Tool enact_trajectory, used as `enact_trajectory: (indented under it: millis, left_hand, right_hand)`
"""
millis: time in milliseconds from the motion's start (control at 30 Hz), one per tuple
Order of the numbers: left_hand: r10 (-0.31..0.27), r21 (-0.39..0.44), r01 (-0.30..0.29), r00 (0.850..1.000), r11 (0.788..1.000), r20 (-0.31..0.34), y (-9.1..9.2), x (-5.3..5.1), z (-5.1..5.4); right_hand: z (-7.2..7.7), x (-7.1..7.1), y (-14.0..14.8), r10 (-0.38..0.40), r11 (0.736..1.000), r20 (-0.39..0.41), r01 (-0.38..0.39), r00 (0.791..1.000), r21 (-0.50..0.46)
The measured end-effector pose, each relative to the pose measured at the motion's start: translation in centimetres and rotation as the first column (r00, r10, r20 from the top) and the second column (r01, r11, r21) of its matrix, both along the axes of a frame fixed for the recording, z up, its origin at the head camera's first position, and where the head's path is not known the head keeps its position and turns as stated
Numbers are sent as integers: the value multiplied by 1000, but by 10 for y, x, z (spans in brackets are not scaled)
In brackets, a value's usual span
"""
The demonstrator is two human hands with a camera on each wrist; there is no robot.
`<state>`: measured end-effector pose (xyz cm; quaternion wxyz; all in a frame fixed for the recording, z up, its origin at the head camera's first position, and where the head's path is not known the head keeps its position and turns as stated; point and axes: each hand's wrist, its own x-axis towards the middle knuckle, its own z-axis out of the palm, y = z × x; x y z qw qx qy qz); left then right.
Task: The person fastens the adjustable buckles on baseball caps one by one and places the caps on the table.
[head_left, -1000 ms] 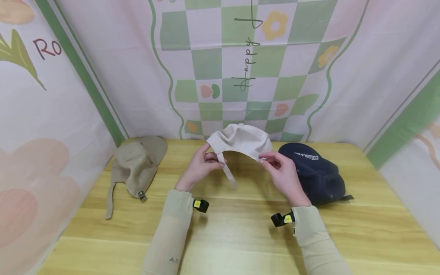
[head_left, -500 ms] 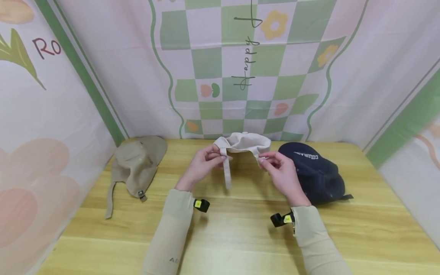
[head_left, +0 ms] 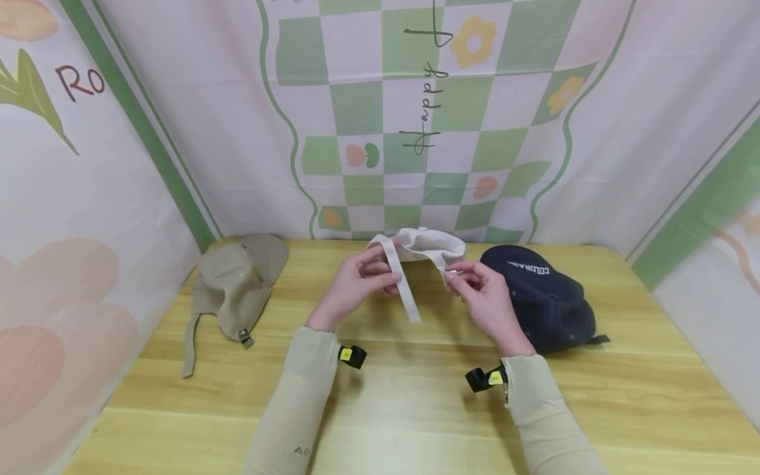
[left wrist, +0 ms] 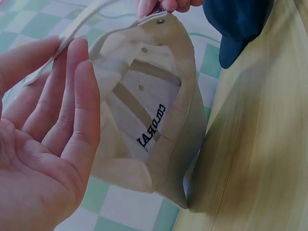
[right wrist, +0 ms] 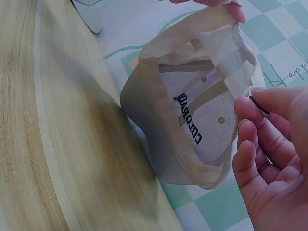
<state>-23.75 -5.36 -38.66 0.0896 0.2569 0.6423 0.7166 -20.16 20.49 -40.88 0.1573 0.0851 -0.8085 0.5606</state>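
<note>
White cap (head_left: 435,241) at table's (head_left: 415,402) far edge: left hand (head_left: 355,280) pinches its loose strap (head_left: 406,300), right hand (head_left: 483,297) the opposite rear corner (head_left: 439,258). Judged step: strap fastening; next calls for guiding the strap rightward.

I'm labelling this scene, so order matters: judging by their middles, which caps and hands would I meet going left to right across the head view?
Tan cap, left hand, off-white cap, right hand, navy cap.

Both forearms (head_left: 299,402) slant forward and inward, the hands (head_left: 351,285) apart, each pinching.
</note>
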Motion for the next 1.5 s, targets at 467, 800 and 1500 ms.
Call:
enact_trajectory:
  millis: [467, 800, 1500]
  left_hand:
    - [77, -27, -82, 986, 996, -149, 8, 1, 0]
    - [91, 76, -87, 995, 993, -47, 13, 4, 5]
    - [154, 90, -145, 983, 985, -102, 22, 7, 6]
  right_hand:
    - [1, 1, -4, 37, 998, 17, -36, 999, -59]
    - [1, 2, -5, 68, 985, 56, -58, 996, -164]
    - [9, 6, -12, 160, 960, 38, -147, 986, -239]
